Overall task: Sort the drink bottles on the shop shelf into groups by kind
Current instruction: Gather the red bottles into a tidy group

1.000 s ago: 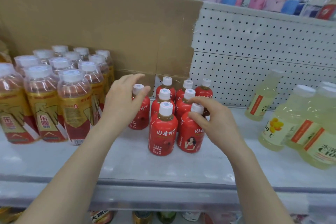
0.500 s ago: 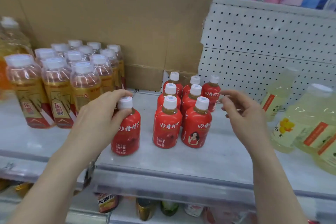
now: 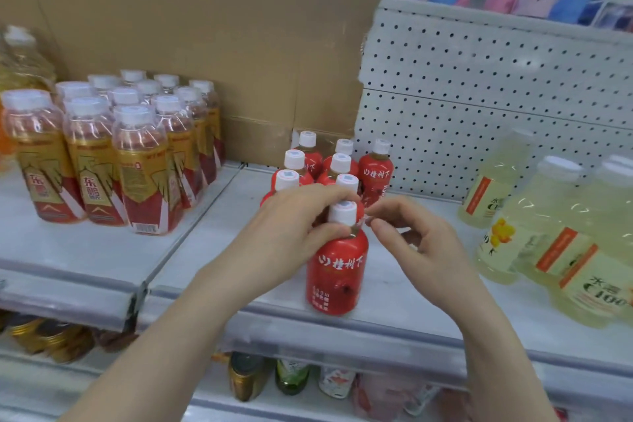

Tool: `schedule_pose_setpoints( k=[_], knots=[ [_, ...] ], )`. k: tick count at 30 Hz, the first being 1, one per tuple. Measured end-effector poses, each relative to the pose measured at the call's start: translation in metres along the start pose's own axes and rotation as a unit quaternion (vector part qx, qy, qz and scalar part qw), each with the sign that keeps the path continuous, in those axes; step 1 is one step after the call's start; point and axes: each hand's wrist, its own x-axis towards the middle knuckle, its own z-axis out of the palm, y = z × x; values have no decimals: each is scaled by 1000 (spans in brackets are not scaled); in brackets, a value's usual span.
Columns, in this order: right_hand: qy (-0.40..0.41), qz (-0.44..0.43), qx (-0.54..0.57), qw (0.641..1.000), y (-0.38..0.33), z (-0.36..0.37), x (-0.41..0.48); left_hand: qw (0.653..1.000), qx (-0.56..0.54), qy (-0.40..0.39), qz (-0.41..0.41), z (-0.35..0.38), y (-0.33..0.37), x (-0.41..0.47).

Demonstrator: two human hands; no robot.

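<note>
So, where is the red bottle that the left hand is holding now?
In the head view, the red bottle stands near the shelf's front edge, just in front of the other red bottles, gripped at the neck by the left hand.

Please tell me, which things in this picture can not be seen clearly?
- Head view: left hand covers the front red bottle neck and some red bottles behind.
- Lower shelf bottles: tops hidden by the shelf edge.
- Pale bottles: blurred, cut by the right border.
- Small label print: unreadable.

"东鹏" on gold-labelled bottles (image 3: 89, 161), "C100" on pale yellow bottle (image 3: 589, 271)
</note>
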Motion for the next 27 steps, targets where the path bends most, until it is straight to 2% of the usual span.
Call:
schedule_pose_setpoints(
  k=[3, 6, 10, 15, 18, 21, 27],
  knots=[
    [28, 22, -28, 999, 10, -8, 4, 999, 35, -1, 10, 14, 3, 8],
    [73, 46, -125, 988, 35, -17, 37, 998, 59, -1, -5, 16, 4, 9],
    [42, 71, -232, 969, 63, -11, 111, 997, 79, -1, -23, 10, 1, 6],
    [4, 119, -199, 973, 93, 11, 173, 993, 100, 23, -53, -6, -8, -7],
    [9, 128, -169, 977, 103, 13, 168, 990, 111, 35, -81, -21, -16, -21],
    [9, 127, -200, 971, 93, 3, 146, 988, 120, 50, -78, -31, -23, -29],
    [8, 120, -224, 967, 31, -18, 39, 989, 111, 80, -58, -28, -40, -28]
  ],
)
